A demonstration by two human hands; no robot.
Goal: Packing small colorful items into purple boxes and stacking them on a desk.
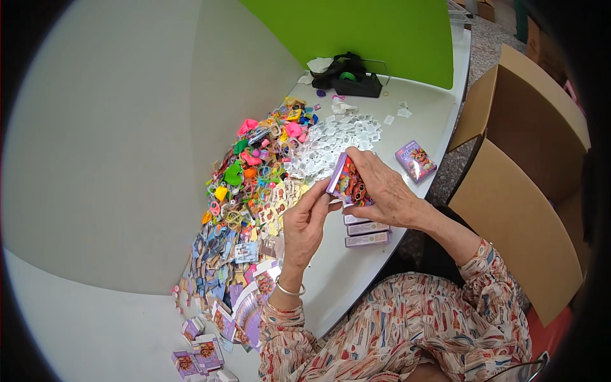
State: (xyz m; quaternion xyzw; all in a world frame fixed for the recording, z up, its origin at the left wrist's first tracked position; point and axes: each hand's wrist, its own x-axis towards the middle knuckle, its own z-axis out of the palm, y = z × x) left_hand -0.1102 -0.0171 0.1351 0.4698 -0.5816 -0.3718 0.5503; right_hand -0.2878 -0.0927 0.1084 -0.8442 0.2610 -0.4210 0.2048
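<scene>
A small purple carton (351, 183) with a colourful cartoon print is held above the table, tilted, between my two hands. My right hand (391, 192) wraps round its right side, thumb and fingers closed on it. At the left end of the carton, the fingers of my left hand (303, 230) pinch the pale edge; whether a flap there is open I cannot tell. Under my right hand several similar cartons (367, 240) lie in a row on the table, partly hidden. Another purple carton (415, 160) rests near the table's right edge.
A heap of colourful small toys (245, 169) lies along the grey partition (127, 140), beside many white paper squares (337, 137). Nearer are fanned purple cards (248, 312) and more cartons (198, 358). A black tape dispenser (358, 85) stands at the back; a large open cardboard box (509, 216) is right.
</scene>
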